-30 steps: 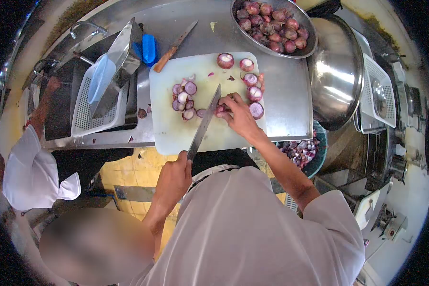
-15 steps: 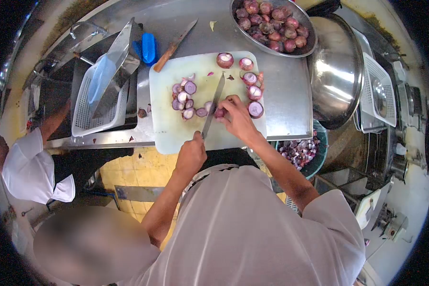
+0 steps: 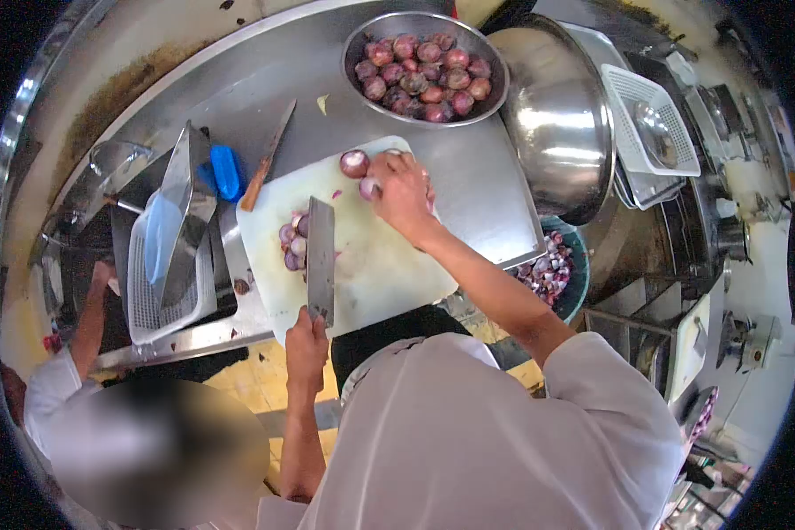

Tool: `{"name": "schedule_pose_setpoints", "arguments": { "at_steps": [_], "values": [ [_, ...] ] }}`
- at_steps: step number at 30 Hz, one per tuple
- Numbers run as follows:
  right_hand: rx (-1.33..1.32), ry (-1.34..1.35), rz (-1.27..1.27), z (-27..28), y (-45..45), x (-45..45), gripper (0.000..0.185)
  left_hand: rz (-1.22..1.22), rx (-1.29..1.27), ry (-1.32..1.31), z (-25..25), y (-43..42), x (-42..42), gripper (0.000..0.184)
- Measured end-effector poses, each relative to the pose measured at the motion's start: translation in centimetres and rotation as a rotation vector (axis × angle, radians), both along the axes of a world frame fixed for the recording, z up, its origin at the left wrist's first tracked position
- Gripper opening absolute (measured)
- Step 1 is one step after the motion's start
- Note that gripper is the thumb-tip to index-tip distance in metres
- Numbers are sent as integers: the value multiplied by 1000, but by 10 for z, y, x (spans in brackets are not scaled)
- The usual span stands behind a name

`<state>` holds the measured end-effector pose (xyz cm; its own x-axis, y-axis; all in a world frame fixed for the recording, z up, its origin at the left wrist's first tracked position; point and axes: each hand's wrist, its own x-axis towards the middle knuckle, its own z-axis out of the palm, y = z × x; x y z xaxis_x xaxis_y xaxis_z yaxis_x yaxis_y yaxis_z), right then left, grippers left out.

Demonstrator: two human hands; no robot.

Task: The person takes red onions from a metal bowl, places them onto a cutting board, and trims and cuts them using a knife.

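My left hand (image 3: 306,346) is closed round the handle of a broad knife (image 3: 321,256), whose blade points away over the white cutting board (image 3: 371,256). Onion slices and pieces (image 3: 294,240) lie left of the blade, partly hidden by it. At the board's upper right, my right hand (image 3: 401,190) curls over onion pieces, with a cut onion (image 3: 368,188) at its fingers; most of what it covers is hidden. One cut onion (image 3: 354,163) sits just left of that hand. A small reddish scrap lies on the board.
Whole onions fill a steel bowl (image 3: 355,78) beyond the board, beside a big steel pot (image 3: 561,115). Another knife (image 3: 269,155) and a blue object (image 3: 226,173) lie left. A co-worker's arm (image 3: 88,322) is at far left. A green basket (image 3: 577,276) holds onion pieces below.
The view has turned and shifted. My right hand has moved from the board's middle to the onions at its upper right. The knife has moved left beside the slices, its blade now showing broadside.
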<state>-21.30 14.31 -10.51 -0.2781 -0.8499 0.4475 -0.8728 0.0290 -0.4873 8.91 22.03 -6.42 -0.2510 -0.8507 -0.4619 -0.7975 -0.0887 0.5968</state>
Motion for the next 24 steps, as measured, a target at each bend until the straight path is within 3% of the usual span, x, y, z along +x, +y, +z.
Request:
{"name": "schedule_pose_setpoints", "arguments": {
  "at_steps": [5, 6, 8, 10, 11, 13, 14, 15, 17, 20, 24],
  "values": [
    [-233, 70, -242, 12, -72, -108, 23, 1, -90, 89, -19, 10, 6, 19],
    [6, 125, -220, -21, -102, -157, 24, 49, -74, 47, -19, 11, 2, 22],
    [244, 181, -190, -43, -120, -198, 25, 45, -85, 71, -25, 12, 6, 23],
    [639, 255, 1, -15, -119, -201, 28, 44, -93, 93, -29, 13, 8, 25],
    [638, 256, 4, -4, -114, -202, 28, 27, -105, 85, -29, 13, 8, 25],
    [608, 33, 136, 14, -104, -206, 30, 19, -121, 79, -29, 12, 8, 25],
    [595, -384, 201, 16, -99, -214, 36, 8, -132, 87, -28, 13, 9, 24],
    [598, -379, 214, 25, -94, -210, 36, -1, -144, 96, -27, 13, 9, 22],
    [234, -919, 287, 41, -67, -196, 57, 2, -122, 88, -20, 13, 8, 21],
    [237, -1153, 467, 60, -32, -160, 63, -7, -92, 58, -20, 8, 4, 19],
    [297, -1141, 553, 52, 10, -79, 58, -9, -97, 94, -13, 8, 4, 18]
  ]
}}
